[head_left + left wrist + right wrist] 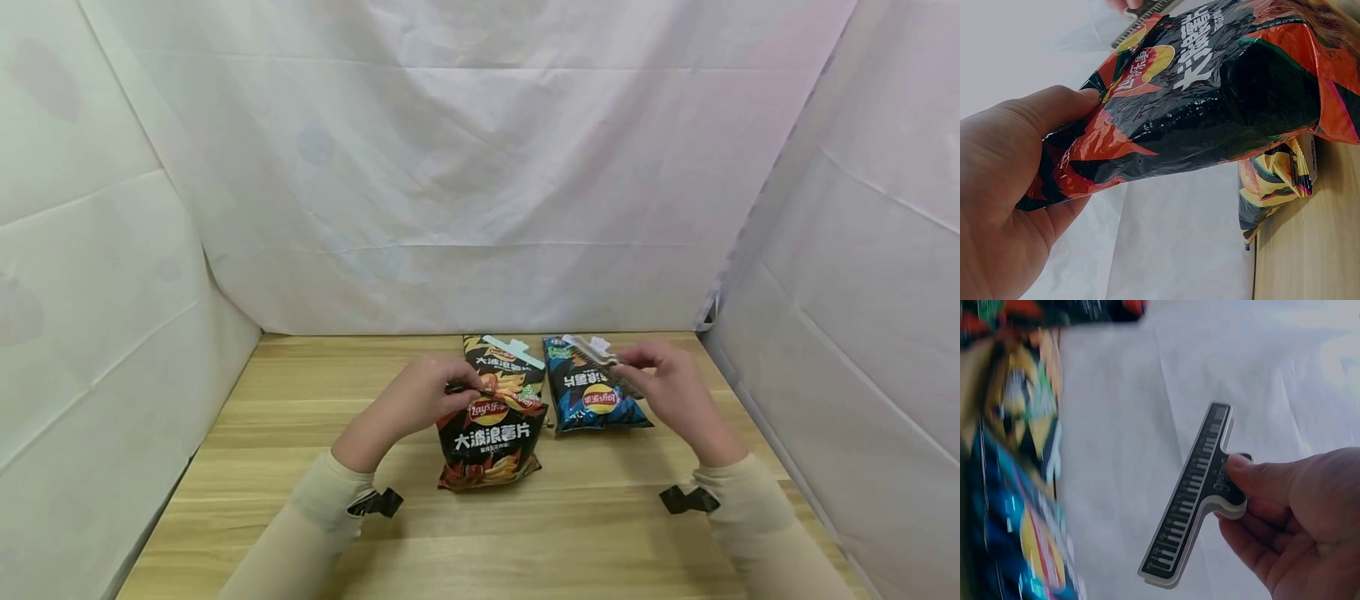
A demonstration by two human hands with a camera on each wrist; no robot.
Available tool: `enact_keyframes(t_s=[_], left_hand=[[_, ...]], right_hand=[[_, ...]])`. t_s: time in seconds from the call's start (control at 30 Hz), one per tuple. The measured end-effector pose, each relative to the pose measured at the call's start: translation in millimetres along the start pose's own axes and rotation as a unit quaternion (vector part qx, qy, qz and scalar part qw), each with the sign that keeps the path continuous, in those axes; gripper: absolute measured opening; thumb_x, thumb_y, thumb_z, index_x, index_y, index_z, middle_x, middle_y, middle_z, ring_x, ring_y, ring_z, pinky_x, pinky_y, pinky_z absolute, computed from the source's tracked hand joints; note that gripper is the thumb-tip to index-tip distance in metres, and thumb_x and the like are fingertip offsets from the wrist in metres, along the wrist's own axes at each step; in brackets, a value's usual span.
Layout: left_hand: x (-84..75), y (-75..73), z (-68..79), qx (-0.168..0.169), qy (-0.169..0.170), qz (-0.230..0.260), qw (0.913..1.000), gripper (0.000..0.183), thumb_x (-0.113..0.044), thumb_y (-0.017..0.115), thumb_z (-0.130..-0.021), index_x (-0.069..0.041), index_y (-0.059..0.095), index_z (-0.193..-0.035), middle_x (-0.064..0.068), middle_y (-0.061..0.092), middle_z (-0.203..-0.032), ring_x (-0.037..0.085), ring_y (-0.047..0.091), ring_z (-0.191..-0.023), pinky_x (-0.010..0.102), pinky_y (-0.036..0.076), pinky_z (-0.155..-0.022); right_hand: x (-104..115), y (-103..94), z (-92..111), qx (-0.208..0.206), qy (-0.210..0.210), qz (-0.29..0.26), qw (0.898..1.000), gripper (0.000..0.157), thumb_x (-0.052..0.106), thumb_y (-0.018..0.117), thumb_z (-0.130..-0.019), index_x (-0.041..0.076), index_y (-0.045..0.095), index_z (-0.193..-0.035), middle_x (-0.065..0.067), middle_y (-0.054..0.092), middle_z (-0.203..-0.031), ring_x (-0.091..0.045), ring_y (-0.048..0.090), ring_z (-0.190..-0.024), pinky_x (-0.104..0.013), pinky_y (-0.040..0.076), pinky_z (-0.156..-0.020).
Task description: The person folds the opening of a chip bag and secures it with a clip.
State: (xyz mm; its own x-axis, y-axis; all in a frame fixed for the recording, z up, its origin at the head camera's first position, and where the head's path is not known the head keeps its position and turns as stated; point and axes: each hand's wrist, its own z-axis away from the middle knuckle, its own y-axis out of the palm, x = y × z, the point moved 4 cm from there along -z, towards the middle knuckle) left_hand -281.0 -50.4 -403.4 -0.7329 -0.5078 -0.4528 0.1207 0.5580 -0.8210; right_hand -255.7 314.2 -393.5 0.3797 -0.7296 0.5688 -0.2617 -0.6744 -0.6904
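Observation:
In the head view my left hand (420,393) pinches the folded top corner of a black and red chip bag (491,442), which stands upright on the table. The left wrist view shows the thumb on the front of the bag (1191,106) and the fingers behind it. My right hand (672,396) is to the right, above a blue chip bag (600,408). It holds a long bag clip (1188,494) with a piano-key pattern, thumb on one handle and fingers under the other. The clip's long jaws are together, apart from the black and red bag.
Behind the held bag lies a yellow and black chip bag (498,362) with a pale clip (517,351) across its top. A light clip (600,342) sits at the blue bag's far end. White cloth walls (480,167) enclose the wooden table (300,400).

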Motion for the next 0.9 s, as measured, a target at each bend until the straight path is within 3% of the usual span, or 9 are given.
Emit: enact_keyframes(t_s=[0.1, 0.2, 0.47, 0.9], left_hand=[[-0.4, -1.0, -0.5, -0.003, -0.001, 0.005, 1.0000, 0.008, -0.014, 0.085, -0.101, -0.020, 0.084, -0.106, -0.009, 0.080, -0.100, 0.003, 0.071, -0.086, 0.029, 0.059, -0.075], [-0.4, -1.2, -1.2, -0.005, 0.000, 0.007, 1.0000, 0.007, -0.014, 0.085, -0.101, -0.019, 0.084, -0.106, -0.009, 0.080, -0.100, 0.003, 0.071, -0.085, 0.028, 0.059, -0.075], [1.0, -1.0, -2.3, -0.005, 0.002, 0.010, 0.9999, 0.007, -0.014, 0.085, -0.101, -0.019, 0.084, -0.106, -0.009, 0.080, -0.100, 0.002, 0.071, -0.086, 0.027, 0.059, -0.075], [0.7, -0.1, -1.6, -0.006, -0.003, 0.017, 0.9998, 0.008, -0.014, 0.084, -0.101, -0.018, 0.084, -0.107, -0.009, 0.080, -0.100, 0.001, 0.072, -0.086, 0.027, 0.060, -0.075]], right_hand=[[24, 12.2, 1, 0.012, -0.060, -0.019, 0.998, 0.016, -0.001, 0.088, -0.092, 0.011, 0.087, -0.102, 0.002, 0.077, -0.096, -0.013, 0.066, -0.079, -0.021, 0.051, -0.068], [42, 21.2, 0, 0.034, -0.087, -0.042, 0.995, 0.020, -0.003, 0.088, -0.091, 0.014, 0.088, -0.102, 0.007, 0.075, -0.094, -0.010, 0.061, -0.076, -0.023, 0.049, -0.066], [70, 38.7, -4, 0.077, -0.113, -0.055, 0.989, 0.022, -0.001, 0.089, -0.091, 0.016, 0.088, -0.105, 0.009, 0.076, -0.099, -0.009, 0.065, -0.082, -0.030, 0.054, -0.071], [85, 56.3, -10, 0.100, -0.139, -0.094, 0.981, 0.019, -0.001, 0.089, -0.092, 0.017, 0.086, -0.099, 0.010, 0.072, -0.092, -0.009, 0.064, -0.079, -0.028, 0.055, -0.070]])
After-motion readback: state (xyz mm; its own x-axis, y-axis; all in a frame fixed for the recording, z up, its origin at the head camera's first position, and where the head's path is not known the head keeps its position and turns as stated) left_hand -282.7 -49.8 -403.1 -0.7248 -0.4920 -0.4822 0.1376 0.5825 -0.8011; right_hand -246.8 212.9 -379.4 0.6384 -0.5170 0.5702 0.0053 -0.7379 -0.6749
